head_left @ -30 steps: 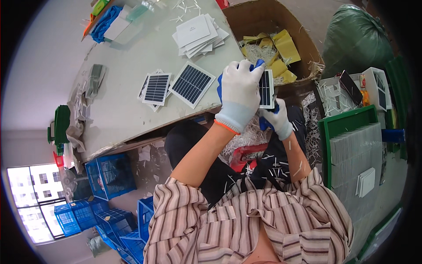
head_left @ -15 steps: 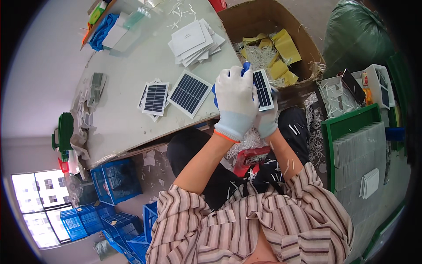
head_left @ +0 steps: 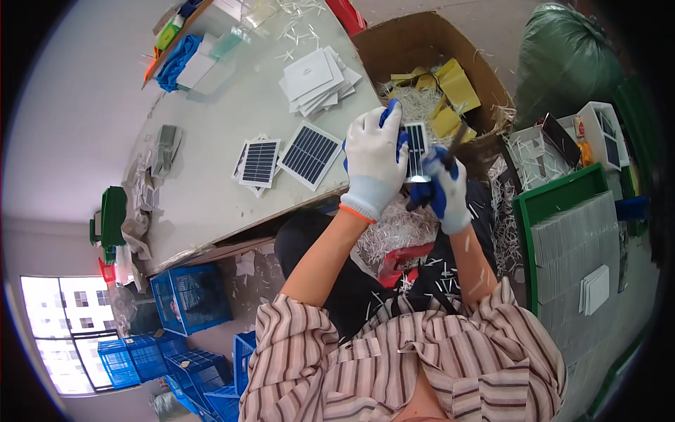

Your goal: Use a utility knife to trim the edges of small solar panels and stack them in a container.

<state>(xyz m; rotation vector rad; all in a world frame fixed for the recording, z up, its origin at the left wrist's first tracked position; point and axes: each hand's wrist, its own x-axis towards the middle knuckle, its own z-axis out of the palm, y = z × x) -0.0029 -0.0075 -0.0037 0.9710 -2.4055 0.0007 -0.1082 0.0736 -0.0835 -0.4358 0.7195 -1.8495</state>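
My left hand (head_left: 375, 149), in a white glove with blue palm and fingertips, grips a small solar panel (head_left: 416, 145) by its left side. The panel has dark cells and a white border and is held up past the table edge. My right hand (head_left: 450, 193), gloved alike, is closed around a dark, narrow hand tool (head_left: 457, 139) whose end points up and away; motion blur hides its exact kind. This hand is at the panel's lower right corner; I cannot tell whether the tool touches it. On the table lie a larger solar panel (head_left: 309, 155) and a small stack of panels (head_left: 259, 163).
White sheets (head_left: 314, 76) are piled on the table (head_left: 211, 190). Beyond my hands stands a cardboard box (head_left: 401, 42) holding white strips and yellow pieces. A green tray (head_left: 524, 218) with packed panels is at right, near a green sack (head_left: 566, 63). White shreds cover my lap.
My right hand has come from behind the panel to its lower right, and the dark tool now shows in it. My left hand keeps hold of the panel. The view has shifted slightly.
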